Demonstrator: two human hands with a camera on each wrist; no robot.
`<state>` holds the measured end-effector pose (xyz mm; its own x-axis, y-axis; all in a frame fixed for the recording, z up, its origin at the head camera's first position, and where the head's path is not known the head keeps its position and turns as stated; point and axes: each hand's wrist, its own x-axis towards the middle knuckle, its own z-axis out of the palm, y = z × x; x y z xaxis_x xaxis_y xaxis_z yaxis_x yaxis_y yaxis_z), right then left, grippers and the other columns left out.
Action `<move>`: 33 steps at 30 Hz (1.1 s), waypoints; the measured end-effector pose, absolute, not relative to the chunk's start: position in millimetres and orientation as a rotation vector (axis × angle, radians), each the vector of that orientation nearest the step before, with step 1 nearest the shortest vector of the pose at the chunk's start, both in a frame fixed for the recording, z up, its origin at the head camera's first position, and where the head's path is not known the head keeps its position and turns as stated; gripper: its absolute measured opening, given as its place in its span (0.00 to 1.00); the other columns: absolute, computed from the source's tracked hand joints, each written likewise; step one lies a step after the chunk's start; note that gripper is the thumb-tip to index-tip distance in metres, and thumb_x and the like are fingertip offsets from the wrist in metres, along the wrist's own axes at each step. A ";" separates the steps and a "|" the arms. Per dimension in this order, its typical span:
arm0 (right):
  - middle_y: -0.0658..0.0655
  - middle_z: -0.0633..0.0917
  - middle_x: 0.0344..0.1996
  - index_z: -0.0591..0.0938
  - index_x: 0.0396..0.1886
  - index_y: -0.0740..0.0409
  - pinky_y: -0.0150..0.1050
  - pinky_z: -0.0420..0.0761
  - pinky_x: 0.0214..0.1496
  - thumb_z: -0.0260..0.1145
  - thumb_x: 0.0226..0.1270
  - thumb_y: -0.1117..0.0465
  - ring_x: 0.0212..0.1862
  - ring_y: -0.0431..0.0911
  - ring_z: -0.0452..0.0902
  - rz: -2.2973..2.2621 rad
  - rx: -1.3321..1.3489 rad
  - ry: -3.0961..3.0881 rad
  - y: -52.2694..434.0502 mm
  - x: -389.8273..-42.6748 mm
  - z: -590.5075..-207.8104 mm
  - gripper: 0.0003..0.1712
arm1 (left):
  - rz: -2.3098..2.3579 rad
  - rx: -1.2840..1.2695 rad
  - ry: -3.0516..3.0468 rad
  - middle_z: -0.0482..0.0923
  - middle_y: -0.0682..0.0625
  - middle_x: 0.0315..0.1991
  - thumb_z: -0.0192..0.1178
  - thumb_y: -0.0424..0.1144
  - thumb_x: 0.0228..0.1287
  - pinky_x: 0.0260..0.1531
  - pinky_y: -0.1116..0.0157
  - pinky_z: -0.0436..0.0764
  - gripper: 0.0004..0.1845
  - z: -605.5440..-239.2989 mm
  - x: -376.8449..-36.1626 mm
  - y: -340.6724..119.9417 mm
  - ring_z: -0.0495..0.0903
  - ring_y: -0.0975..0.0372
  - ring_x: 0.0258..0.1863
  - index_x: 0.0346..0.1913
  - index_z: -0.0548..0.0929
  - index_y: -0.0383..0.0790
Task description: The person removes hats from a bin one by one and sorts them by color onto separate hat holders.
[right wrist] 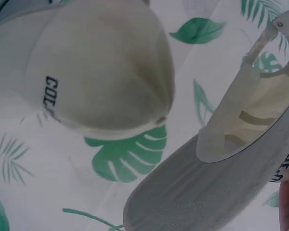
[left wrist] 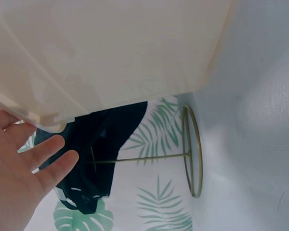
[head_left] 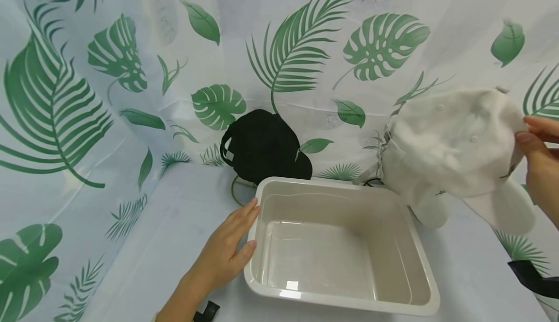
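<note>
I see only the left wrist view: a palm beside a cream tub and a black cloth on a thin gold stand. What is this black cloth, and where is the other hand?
Observer: It is a black cap on the gold stand, behind the tub.
Operator: And the right hand?
Observer: The right hand pinches a white cap, lifted beside the tub's right side.
Operator: Is something inside the tub?
Observer: Nothing; the head view shows only its bare bottom. The left hand lies flat against its left wall.

White sheeting printed with green leaves (head_left: 297, 55) covers the walls around me and my table (head_left: 166, 244), brightly lit.
</note>
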<state>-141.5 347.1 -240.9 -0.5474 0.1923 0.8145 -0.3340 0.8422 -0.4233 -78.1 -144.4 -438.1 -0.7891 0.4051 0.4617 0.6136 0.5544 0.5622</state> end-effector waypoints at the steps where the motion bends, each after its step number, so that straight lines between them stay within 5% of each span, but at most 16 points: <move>1: 0.17 0.72 0.42 0.84 0.60 0.69 0.14 0.68 0.48 0.61 0.79 0.69 0.45 0.17 0.67 0.679 0.086 -2.040 347.6 -142.9 -241.8 0.16 | -1.071 -0.843 -2.516 0.55 0.51 0.83 0.54 0.41 0.74 0.73 0.44 0.67 0.34 -438.0 -78.1 -144.6 0.60 0.54 0.80 0.81 0.65 0.40; 8: 0.16 0.73 0.44 0.86 0.59 0.65 0.15 0.69 0.53 0.63 0.78 0.65 0.48 0.17 0.69 0.646 0.105 -1.999 360.6 -155.8 -251.7 0.16 | -1.055 -0.841 -2.502 0.56 0.50 0.83 0.54 0.41 0.73 0.72 0.43 0.68 0.34 -439.8 -78.2 -145.8 0.60 0.53 0.80 0.81 0.65 0.40; 19: 0.17 0.70 0.36 0.85 0.58 0.69 0.09 0.65 0.43 0.63 0.75 0.72 0.40 0.16 0.66 0.713 -0.068 -2.108 371.9 -166.2 -268.3 0.15 | -1.053 -0.851 -2.510 0.56 0.49 0.83 0.54 0.40 0.73 0.74 0.45 0.66 0.35 -439.3 -80.0 -146.4 0.60 0.53 0.80 0.81 0.64 0.39; 28: 0.21 0.74 0.36 0.85 0.62 0.59 0.10 0.68 0.41 0.62 0.76 0.67 0.37 0.18 0.70 0.850 -0.191 -2.204 380.7 -169.3 -288.4 0.18 | -1.055 -0.852 -2.517 0.55 0.50 0.83 0.53 0.41 0.74 0.73 0.44 0.67 0.34 -440.8 -80.6 -145.6 0.60 0.53 0.80 0.81 0.64 0.40; 33: 0.21 0.77 0.37 0.87 0.55 0.66 0.14 0.69 0.44 0.63 0.74 0.70 0.41 0.16 0.70 0.774 -0.136 -2.172 381.7 -172.9 -300.7 0.15 | -1.050 -0.853 -2.522 0.55 0.49 0.83 0.54 0.41 0.74 0.73 0.44 0.68 0.34 -439.9 -80.1 -145.9 0.60 0.52 0.79 0.81 0.64 0.40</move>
<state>-172.9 381.7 -300.7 -0.6680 0.3400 0.6620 -0.1552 0.8063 -0.5707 -80.1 -145.9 -439.9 -0.7868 0.4136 0.4581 0.6165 0.5617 0.5518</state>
